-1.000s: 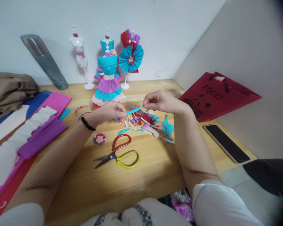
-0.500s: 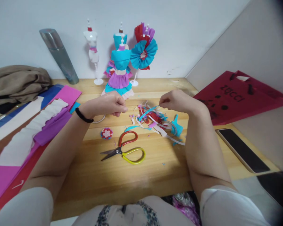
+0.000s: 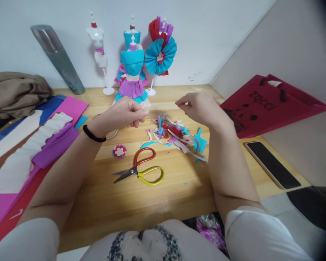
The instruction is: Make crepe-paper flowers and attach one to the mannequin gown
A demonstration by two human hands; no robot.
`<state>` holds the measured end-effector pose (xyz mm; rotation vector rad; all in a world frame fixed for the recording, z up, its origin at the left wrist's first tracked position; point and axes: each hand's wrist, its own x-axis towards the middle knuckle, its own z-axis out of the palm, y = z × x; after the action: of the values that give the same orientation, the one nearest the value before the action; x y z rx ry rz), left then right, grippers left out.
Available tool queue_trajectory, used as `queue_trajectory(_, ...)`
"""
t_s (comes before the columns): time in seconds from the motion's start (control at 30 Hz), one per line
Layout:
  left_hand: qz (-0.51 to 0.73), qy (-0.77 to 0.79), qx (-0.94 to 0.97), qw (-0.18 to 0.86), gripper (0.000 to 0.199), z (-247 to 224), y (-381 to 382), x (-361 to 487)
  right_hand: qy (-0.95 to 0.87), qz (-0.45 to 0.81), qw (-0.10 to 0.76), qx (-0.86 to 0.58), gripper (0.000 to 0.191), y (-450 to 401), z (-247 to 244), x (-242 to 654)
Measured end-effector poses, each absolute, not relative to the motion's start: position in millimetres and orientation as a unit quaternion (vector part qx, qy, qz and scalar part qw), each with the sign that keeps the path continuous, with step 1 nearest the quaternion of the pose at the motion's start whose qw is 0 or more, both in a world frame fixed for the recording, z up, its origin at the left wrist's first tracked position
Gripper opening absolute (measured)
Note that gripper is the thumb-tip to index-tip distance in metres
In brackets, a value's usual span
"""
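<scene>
Apparently handling paper scraps (image 3: 174, 131), with left hand (image 3: 127, 111) and right hand (image 3: 197, 106) drawn narrow, cannot tell whether holding anything; must loosen to regrasp.

a pale wooden table (image 3: 130, 206) carries steel scissors with red and yellow loop handles (image 3: 133, 170), a round red-and-white flower rosette (image 3: 119, 151) and a loose heap of thin multicoloured scraps (image 3: 171, 131). a black-screened rectangular phone (image 3: 271, 165) lies at right, stacked coloured sheets (image 3: 27, 152) at left, small white-based mannequins (image 3: 132, 62) behind.
</scene>
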<state>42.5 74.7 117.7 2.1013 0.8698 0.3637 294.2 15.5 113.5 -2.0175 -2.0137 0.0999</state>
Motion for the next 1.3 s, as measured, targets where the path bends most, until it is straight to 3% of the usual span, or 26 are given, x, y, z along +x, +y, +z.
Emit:
queue_trajectory(0.13,0.199,0.353,0.823,0.399,0.011,114,76,45,-0.708,-0.002,0.067,-0.703,0.025,15,115,285)
queue_trajectory(0.27,0.208,0.373,0.816,0.389,0.031,117,71,46,-0.794,0.165,-0.043,-0.583,0.018,15,106,266)
queue_trajectory(0.4,0.231,0.406,0.787,0.403,0.055,121,64,47,-0.820,0.153,-0.121,-0.538,0.015,21,80,244)
queue_trajectory(0.6,0.232,0.413,0.752,0.457,0.063,124,61,52,-0.825,0.158,-0.143,-0.524,0.012,30,52,237)
queue_trajectory(0.7,0.224,0.423,0.741,0.472,0.053,126,62,53,-0.844,0.218,-0.097,-0.480,0.010,30,60,242)
queue_trajectory(0.9,0.150,0.378,0.798,0.445,0.027,110,70,51,-0.766,0.434,0.122,-0.458,0.019,23,87,269)
queue_trajectory(1.03,0.167,0.335,0.809,0.453,0.012,93,70,60,-0.712,0.505,0.211,-0.441,0.022,20,91,278)
queue_trajectory(1.2,0.181,0.359,0.734,0.548,0.023,85,66,73,-0.687,0.515,0.266,-0.438,0.018,21,92,275)
queue_trajectory(1.3,0.231,0.369,0.674,0.596,0.018,84,67,74,-0.672,0.496,0.291,-0.467,0.012,20,95,272)
